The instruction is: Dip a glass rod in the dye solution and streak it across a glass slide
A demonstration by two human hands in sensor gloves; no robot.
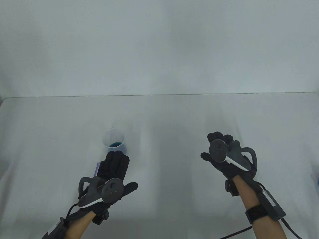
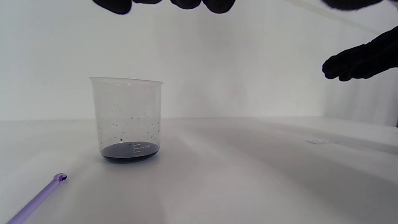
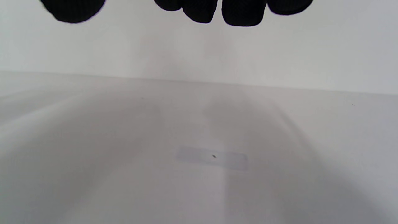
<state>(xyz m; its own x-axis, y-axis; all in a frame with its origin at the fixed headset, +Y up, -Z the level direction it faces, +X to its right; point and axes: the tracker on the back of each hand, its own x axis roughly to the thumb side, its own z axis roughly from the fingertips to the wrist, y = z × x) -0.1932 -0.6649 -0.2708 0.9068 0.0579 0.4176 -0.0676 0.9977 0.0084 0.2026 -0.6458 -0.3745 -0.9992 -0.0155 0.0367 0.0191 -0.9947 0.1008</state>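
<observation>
The left hand [image 1: 113,171] has its black-gloved fingers [image 2: 217,5] spread flat and holding nothing, hovering above the white table [image 1: 174,117]. Just at its 12 o'clock stands the clear plastic beaker [image 1: 114,142] with a shallow pool of dark blue dye [image 2: 130,151]. At the hand's 9 o'clock lies the thin purple glass rod [image 2: 37,197], flat on the table and untouched. The right hand [image 1: 225,155] also hangs empty, fingers [image 3: 242,14] loosely extended. At its 12 o'clock the clear rectangular glass slide [image 3: 212,158] lies flat, bearing a tiny dark speck.
</observation>
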